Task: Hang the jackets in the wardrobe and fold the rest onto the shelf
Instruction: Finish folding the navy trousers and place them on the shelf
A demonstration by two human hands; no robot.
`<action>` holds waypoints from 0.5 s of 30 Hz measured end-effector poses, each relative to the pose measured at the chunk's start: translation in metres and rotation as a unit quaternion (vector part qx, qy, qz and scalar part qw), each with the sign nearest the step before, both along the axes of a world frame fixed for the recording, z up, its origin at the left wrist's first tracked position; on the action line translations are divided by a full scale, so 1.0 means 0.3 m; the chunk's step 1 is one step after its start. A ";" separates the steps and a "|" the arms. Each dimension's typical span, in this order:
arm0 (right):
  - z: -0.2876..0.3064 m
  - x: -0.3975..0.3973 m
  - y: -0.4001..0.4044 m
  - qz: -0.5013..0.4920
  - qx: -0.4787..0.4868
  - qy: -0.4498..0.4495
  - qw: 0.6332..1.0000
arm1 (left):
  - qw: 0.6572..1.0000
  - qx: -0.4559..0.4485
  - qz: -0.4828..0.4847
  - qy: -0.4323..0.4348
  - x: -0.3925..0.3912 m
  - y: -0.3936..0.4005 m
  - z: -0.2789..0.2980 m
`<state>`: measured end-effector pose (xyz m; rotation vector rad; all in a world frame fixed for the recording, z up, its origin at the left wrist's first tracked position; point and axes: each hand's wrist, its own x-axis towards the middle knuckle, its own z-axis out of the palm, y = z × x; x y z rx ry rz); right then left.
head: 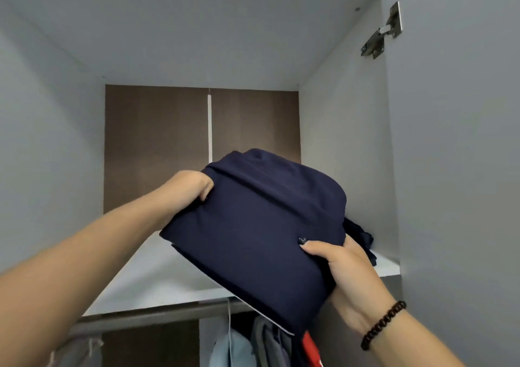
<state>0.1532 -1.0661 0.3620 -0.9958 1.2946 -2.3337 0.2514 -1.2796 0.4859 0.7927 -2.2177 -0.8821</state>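
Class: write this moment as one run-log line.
left hand grips bundle | right hand grips bundle | bundle above shelf | not placed

Spanning the wardrobe as a pale shelf (157, 276). Bearing a crumpled dark garment (361, 234) at three o'clock, lying against the right wall.

The shelf (157, 276) surface is bare on its left and centre. A dark garment pile (363, 236) occupies the right rear corner, against the right wall. The folded navy garment (253, 226) spans the front opening, held above the shelf edge.
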 end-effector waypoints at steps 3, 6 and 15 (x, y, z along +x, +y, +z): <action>0.054 -0.085 -0.090 -0.034 -0.018 -0.028 0.999 | 0.998 -0.032 -0.034 0.049 -0.171 -0.085 0.100; 0.106 -0.169 -0.165 -0.075 -0.054 -0.063 0.994 | 0.991 -0.068 -0.102 0.051 -0.345 -0.135 0.197; 0.095 -0.376 -0.252 -0.136 -0.077 -0.205 0.966 | 0.962 -0.152 -0.216 -0.072 -0.839 -0.186 0.160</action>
